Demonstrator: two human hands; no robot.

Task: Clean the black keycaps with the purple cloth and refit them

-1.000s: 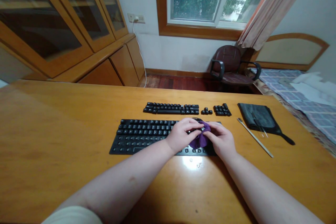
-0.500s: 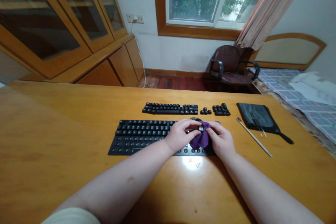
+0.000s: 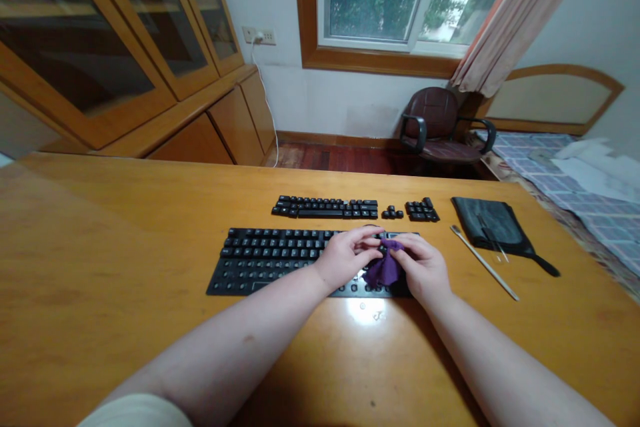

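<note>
A black keyboard [image 3: 270, 259] lies on the wooden table [image 3: 125, 267] in front of me. Over its right part both my hands meet. My left hand [image 3: 345, 257] is closed, pinching a small dark keycap between thumb and fingers. My right hand [image 3: 423, 267] is closed on a purple cloth [image 3: 383, 268], which it presses against that keycap. Behind the keyboard, loose black keycaps [image 3: 325, 207] are laid out in rows, with smaller groups [image 3: 423, 210] to their right.
A black pouch [image 3: 487, 223] lies at the right of the table, with a thin metal tool [image 3: 484, 261] beside it and a dark-handled brush [image 3: 543, 265] at its corner. Beyond the table stand a brown armchair [image 3: 435, 123], wooden cabinets and a bed.
My hands and the purple cloth stay over the keyboard's right part; the fingers shift slightly as the cloth rubs the keycap. The view moves a little.
</note>
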